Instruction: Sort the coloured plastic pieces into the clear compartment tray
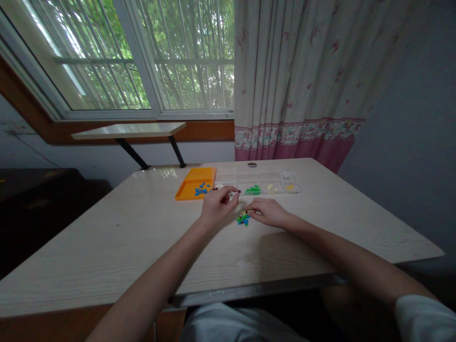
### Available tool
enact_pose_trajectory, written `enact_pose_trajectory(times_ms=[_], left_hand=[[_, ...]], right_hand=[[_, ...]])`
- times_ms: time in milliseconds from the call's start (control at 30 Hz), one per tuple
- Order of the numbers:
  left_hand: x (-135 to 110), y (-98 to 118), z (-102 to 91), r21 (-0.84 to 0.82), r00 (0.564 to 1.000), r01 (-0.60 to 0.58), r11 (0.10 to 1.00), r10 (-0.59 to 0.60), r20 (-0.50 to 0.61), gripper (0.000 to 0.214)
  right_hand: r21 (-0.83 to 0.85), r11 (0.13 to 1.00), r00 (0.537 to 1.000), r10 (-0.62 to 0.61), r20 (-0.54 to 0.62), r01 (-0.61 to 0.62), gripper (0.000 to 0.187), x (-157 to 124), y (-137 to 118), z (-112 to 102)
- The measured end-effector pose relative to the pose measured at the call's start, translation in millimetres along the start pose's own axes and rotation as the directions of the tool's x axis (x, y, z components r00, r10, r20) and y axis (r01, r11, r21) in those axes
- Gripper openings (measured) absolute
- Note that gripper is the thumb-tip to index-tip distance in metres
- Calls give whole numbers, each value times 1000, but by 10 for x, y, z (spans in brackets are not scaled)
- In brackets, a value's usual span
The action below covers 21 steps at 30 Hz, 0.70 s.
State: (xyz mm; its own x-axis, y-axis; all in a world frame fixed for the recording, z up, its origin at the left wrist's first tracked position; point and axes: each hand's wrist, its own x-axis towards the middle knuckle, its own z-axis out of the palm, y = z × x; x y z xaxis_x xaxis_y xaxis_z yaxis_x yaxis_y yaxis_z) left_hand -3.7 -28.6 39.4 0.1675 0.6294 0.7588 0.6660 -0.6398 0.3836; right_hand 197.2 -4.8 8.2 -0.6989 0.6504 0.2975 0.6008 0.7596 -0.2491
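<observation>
My left hand [218,206] pinches a small dark brown plastic piece [239,191] between thumb and fingertips, held a little above the table. Just below and to its right lies a small cluster of joined plastic pieces [242,219] in green, blue and yellow, with dark bits. My right hand [268,212] has its fingers closed at the upper right edge of this cluster, partly covering it. The exact finger contact there is too small to see clearly. Behind my hands, green pieces [253,189] lie in a clear compartment box [299,189], with pale yellow pieces [272,187] beside them.
An open orange tray [181,191] holding blue pieces [201,189] stands left of the clear box. The pale wooden table [117,256] reaches back towards a small raised shelf [131,130], the window and a patterned curtain [285,95].
</observation>
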Motion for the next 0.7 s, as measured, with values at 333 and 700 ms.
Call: enact_pose_trajectory(times_ms=[333, 700], left_hand=[[-10, -17, 11, -7, 1000, -18, 1000, 18, -12, 19], [-13, -181, 62, 20, 996, 84, 996, -84, 19, 20]], right_hand=[[36, 999, 1000, -10, -13, 10, 21, 11, 13, 24], [44, 998, 998, -40, -41, 41, 21, -3, 0, 11]])
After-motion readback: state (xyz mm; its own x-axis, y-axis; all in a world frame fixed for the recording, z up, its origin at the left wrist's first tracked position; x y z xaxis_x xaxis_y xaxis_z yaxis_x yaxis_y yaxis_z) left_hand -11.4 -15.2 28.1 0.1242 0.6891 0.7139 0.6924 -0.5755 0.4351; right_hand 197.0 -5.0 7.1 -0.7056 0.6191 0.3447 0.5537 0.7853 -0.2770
